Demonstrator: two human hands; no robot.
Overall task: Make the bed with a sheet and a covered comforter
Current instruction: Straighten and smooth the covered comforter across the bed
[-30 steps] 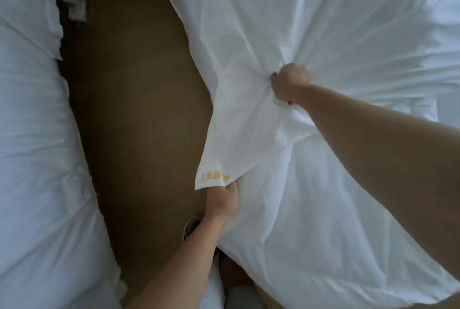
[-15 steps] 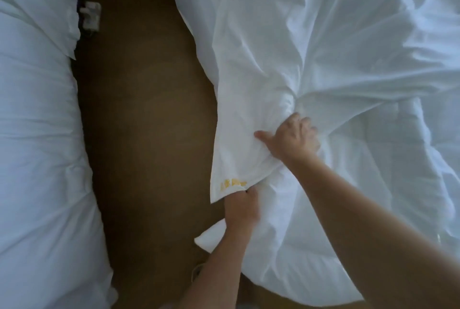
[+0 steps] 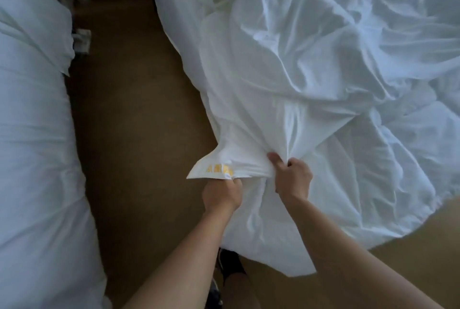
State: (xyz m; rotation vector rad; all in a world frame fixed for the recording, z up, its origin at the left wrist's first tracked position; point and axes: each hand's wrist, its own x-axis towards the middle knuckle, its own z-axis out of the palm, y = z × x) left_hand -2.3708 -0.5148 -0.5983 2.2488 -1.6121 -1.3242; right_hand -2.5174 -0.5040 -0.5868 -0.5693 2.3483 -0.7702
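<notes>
The comforter (image 3: 311, 84), white and in its cover, lies bunched across the bed from the middle of the view out to 1 and 3 o'clock. Its near edge droops over the floor at 5 o'clock. The left hand (image 3: 222, 195) is clenched round the cover's corner from below, with its fingertips tucked under the cloth and out of sight. The right hand (image 3: 293, 176), just beside it at 3 o'clock, pinches a gathered fold with the thumb on top and the fingers curled into the fabric.

The corner juts flat and pointed toward 9 o'clock and bears a small yellow mark (image 3: 219, 170), too blurred to read. Whether filling reaches into that corner cannot be told. Deep creases fan from the hands toward 12 and 2 o'clock, and the cloth looks thin, smooth and softly crumpled.

At 6 o'clock a dark shoe (image 3: 230, 262) shows in part, cut off by the left forearm. The floor (image 3: 129, 134) is plain brown carpet, a strip running from 6 to 12 o'clock. At 9 o'clock a second bed (image 3: 32, 134) with white bedding is cut by the frame edge. At 11 o'clock a small pale object (image 3: 82, 39) lies on the floor, too blurred to name.
</notes>
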